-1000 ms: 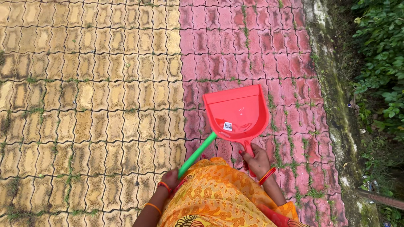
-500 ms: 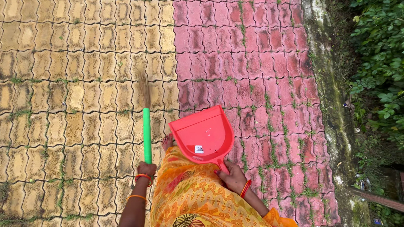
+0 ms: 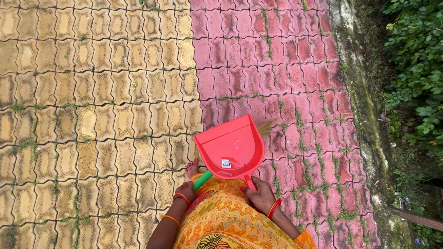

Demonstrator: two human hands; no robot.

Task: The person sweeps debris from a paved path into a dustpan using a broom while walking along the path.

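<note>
Gripping the short handle of a red dustpan (image 3: 229,148), the right hand (image 3: 261,196) sits low in the frame, just right of centre, its fingers curled tight round the handle. The pan is held above the paving with its wide mouth pointing to the upper right. The left hand (image 3: 185,190), lower centre, has its fingers wrapped round the green handle of a broom (image 3: 202,180); that handle runs up and right beneath the pan, and a tuft of straw-coloured bristles (image 3: 265,127) pokes out past the pan's upper right edge. A bare foot (image 3: 192,168) shows just left of the pan, possibly standing on the yellow paving (image 3: 92,92). Red paving (image 3: 277,55) fills the upper right, edged by a mossy kerb (image 3: 364,115) and green bushes (image 3: 417,69)
</note>
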